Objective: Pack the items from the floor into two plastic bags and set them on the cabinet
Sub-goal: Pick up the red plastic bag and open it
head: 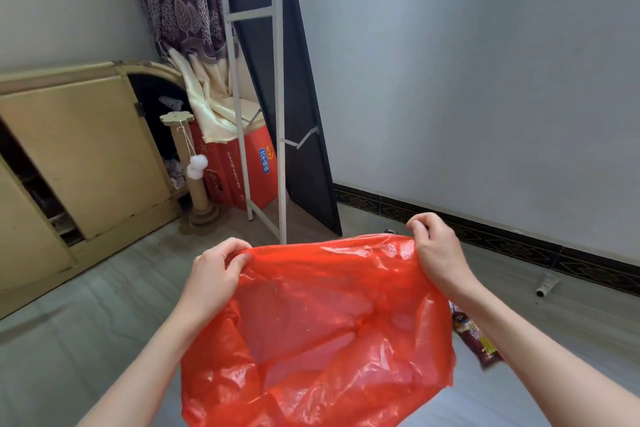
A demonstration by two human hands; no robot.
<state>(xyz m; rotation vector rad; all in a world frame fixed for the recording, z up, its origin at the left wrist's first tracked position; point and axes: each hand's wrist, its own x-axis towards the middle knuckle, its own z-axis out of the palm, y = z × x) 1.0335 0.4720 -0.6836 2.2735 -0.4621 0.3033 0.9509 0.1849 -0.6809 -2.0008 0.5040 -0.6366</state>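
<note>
Head view: the left hand point(214, 272) and right hand point(438, 253) each pinch the top edge of a red plastic bag point(322, 326), which hangs below the fingers point(242, 258). It looks thin, light and slippery, so holding the rim seems best. A snack packet point(479, 340) lies on the floor point(86, 315) under the right wrist.

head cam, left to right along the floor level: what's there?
Yellow cabinet → cat scratching post → red carton → white folding frame → white tube by the skirting. In front, both hands hold up the red plastic bag.
</note>
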